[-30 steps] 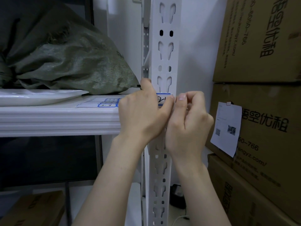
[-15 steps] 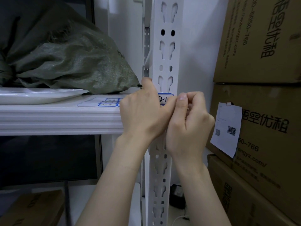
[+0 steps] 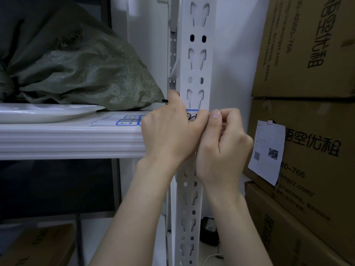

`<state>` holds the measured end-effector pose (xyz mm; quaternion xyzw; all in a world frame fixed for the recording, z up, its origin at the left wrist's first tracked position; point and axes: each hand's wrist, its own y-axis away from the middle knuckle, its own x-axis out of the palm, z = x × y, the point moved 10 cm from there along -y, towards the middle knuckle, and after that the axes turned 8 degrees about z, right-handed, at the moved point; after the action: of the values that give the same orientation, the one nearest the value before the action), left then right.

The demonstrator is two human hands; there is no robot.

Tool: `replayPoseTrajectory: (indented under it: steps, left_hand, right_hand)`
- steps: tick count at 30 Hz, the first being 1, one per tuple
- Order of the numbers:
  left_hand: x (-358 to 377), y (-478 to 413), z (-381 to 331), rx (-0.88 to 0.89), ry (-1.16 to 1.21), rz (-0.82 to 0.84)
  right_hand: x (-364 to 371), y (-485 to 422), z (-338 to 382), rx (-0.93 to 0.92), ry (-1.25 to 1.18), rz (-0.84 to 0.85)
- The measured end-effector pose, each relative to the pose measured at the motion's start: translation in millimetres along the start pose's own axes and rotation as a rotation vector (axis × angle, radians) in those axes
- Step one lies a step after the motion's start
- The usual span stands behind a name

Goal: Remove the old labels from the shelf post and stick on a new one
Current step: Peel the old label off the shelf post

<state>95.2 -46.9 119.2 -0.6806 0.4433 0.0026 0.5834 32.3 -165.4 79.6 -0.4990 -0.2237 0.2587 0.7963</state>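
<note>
Your right hand (image 3: 224, 143) is curled tight. Its thumb and bent forefinger meet at the right-hand edge of the label (image 3: 192, 115), so you appear to be pinching that edge. Your left hand (image 3: 172, 131) lies against the shelf post (image 3: 196, 54) with its back toward you and its thumb stretched across the label toward the right thumb. Its other fingers are hidden, so I cannot tell whether it grips the post or only steadies it.

The label is a blue-bordered slip with handwriting. It sits on the front face of the post, level with the shelf (image 3: 67, 137), its long axis crosswise to the upright post. Only its top strip shows between your thumbs.

The next move turns on this: the label lies directly under both thumbs, and the working edge is the right one, nearest your right hand. If you are peeling, that hand should probably draw leftward along the label's length. Whether this label is coming off or going on, I cannot say.

Just left on the shelf lies a sheet of labels (image 3: 126, 120), with a white plate (image 3: 48, 112) and a green sack (image 3: 86, 73) beyond it. Cardboard boxes (image 3: 307, 45) are stacked to the right of the post.
</note>
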Motion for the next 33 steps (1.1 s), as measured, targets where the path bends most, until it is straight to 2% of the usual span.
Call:
replayPoseTrajectory:
  steps: [7, 33]
  left_hand:
    - [-2.5, 3.5, -3.4, 0.050, -0.039, -0.014]
    - [-1.3, 2.8, -2.9, 0.046, -0.060, -0.027]
  right_hand:
    - [-1.9, 0.1, 1.3, 0.005, -0.007, -0.010]
    - [0.0, 1.3, 0.4, -0.010, -0.019, 0.000]
